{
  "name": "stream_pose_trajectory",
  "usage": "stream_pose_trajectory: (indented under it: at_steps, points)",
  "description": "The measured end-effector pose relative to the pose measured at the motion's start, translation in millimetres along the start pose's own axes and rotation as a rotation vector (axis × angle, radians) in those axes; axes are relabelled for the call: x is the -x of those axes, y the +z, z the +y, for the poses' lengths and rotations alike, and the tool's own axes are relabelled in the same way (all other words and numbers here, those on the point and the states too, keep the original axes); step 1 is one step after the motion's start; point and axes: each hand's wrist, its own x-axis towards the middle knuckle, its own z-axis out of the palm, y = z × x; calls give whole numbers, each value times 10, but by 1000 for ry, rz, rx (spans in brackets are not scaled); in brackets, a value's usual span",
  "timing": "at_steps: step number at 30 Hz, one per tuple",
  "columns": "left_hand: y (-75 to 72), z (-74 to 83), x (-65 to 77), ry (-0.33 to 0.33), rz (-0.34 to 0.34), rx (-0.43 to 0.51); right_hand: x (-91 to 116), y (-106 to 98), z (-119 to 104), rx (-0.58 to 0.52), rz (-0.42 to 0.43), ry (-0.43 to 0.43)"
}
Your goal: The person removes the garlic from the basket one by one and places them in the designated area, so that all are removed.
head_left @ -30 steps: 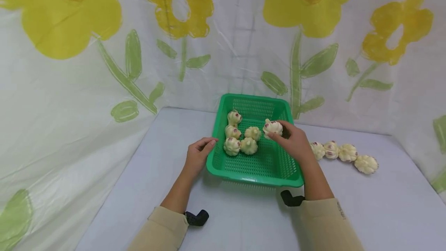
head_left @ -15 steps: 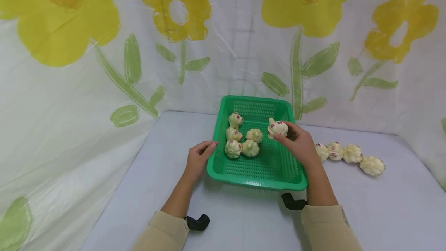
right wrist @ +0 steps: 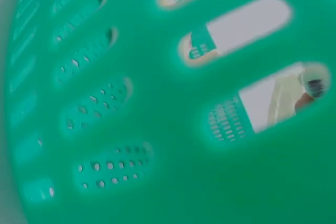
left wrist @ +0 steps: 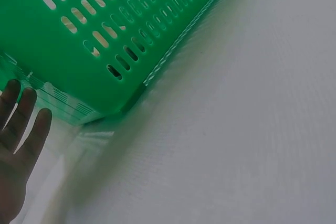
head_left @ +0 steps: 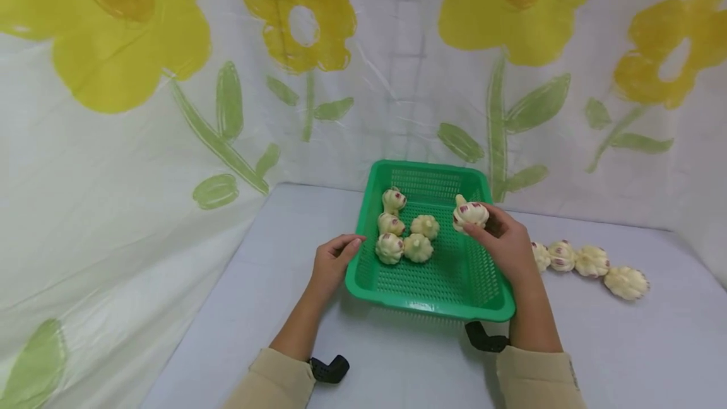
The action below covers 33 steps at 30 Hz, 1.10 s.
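Note:
My right hand (head_left: 500, 238) pinches a garlic bulb (head_left: 471, 213) with purple marks, its stem up, above the right part of a green plastic basket (head_left: 431, 305). Thumb and fingers of my left hand (head_left: 332, 264) grip the basket's left rim. In the left wrist view, fingers (left wrist: 37, 135) of that hand spread below the basket wall (left wrist: 68, 51). Several garlic bulbs (head_left: 389, 248) lie in the basket's left half. Only the slotted basket wall (right wrist: 173, 103) fills the right wrist view; the right hand and its bulb are hidden there.
Right of the basket, several more garlic bulbs (head_left: 592, 261) lie in a row on the white table (head_left: 602, 346), partly behind the right forearm. A white curtain (head_left: 397, 112) with yellow flowers hangs close behind the table. Black wrist cameras (head_left: 329, 369) sit under both wrists.
The head view has shifted, so the whole scene sits farther right in it. The held bulb has drifted slightly toward the basket's right wall; the left hand stays at the rim.

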Motion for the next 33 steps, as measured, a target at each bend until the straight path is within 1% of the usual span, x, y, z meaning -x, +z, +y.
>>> stream_pose_trajectory:
  at_steps: [6,12,15,17,23,27,30,33]
  points:
    - [-6,6,3,-4,3,-8,13,-16,-15,-6,5,-25]
    - [-23,29,-3,-8,-4,-19,44,-73,-27,22,53,-39]
    - [-29,38,-12,-11,-5,-21,83,-145,-27,33,90,-26]
    - [-31,40,-16,-15,-7,-20,116,-208,-16,52,116,-7]
    - [-22,32,-17,-16,-16,-13,233,-434,47,87,202,96]
    - [-19,45,-16,-24,-16,-35,328,-576,76,96,250,139]
    - [-32,-71,-46,-26,-12,-37,409,-687,81,138,249,186]
    - [-40,-228,-83,-16,-4,-26,486,-804,99,226,206,255]
